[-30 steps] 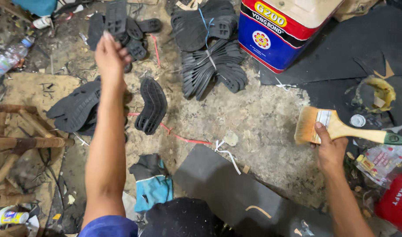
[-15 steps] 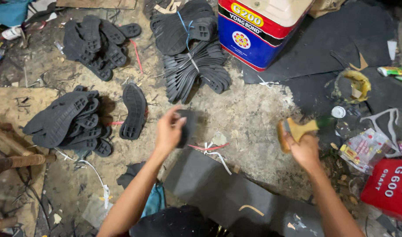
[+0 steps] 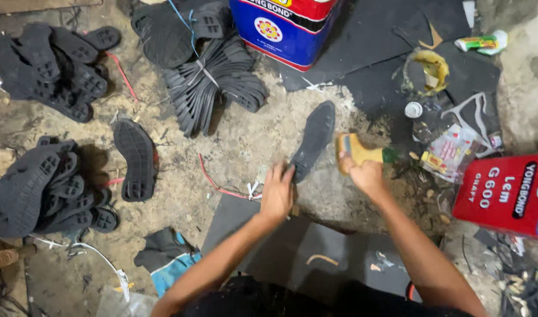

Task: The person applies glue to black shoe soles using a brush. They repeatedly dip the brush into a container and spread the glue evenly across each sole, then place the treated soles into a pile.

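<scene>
Hands first, w/ a dark grey mat [image 3: 263, 246] under the forearms: flat sheet, smooth matte, a few pale scraps on it. Left hand [image 3: 278, 191] sits at the mat's far edge, fingers curled narrow, pinching the near end of a black shoe sole [image 3: 313, 141]. Sole is one flat, long, rounded piece, matte rubber look, lying on the dusty concrete floor [image 3: 245, 141] and angled away to the upper right; smooth face up, no tread showing. Right hand [image 3: 366, 173] is just beside it, fist closed round the handle of a paintbrush [image 3: 354, 151]; yellowish wooden body, green handle end poking out right, bristle end close to the sole's edge; touching or not, can't tell.

Further left: single black treaded sole [image 3: 134, 158] lying flat, lug pattern up, then a heap of soles [image 3: 37, 188] stacked loosely. Blue and grey rag [image 3: 166, 258] near the mat's left corner. Red string [image 3: 213, 179] snakes across the floor.

Right side: red rectangular tin [image 3: 503, 194], glossy. Crumpled plastic wrappers [image 3: 457, 149] beside it, small white cap [image 3: 413, 109].

Far edge: blue and red can [image 3: 283, 26], a fanned bundle of thin black soles [image 3: 213, 76] tied w/ a strip, another pile of treaded soles [image 3: 55, 64] upper left, black rubber sheet [image 3: 386, 53] upper right.
</scene>
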